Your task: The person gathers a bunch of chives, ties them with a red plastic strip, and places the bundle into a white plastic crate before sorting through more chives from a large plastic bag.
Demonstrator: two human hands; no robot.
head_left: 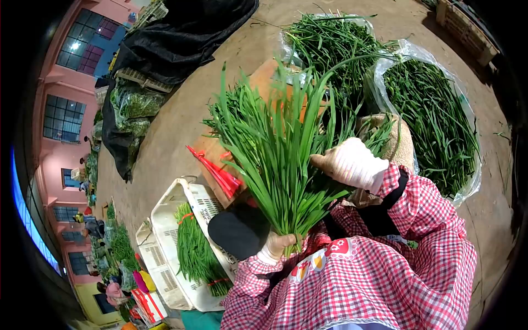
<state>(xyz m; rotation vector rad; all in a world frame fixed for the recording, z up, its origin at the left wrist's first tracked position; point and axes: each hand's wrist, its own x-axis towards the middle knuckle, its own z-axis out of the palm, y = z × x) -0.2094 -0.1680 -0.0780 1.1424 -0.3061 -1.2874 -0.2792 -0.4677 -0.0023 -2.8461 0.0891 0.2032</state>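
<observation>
My left hand (278, 245), in a pale glove, grips a thick bunch of garlic chives (280, 159) low down near its base. The long green leaves fan upward and away from me. Beside the bunch on its right is my right hand (351, 163), in a white striped glove with its fingers curled closed; whatever they may hold is hidden. A sheaf of red plastic ties (217, 171) lies on a brown board (208, 147) to the left of the leaves. More greens lie behind the bunch, partly covered by it.
A white plastic crate (190, 294) at the lower left holds chives bundled with red ties. Plastic bags of loose chives (432, 121) stand at the right and far side. Black sheeting (159, 41) covers stacked crates at the upper left. People and produce are farther off left.
</observation>
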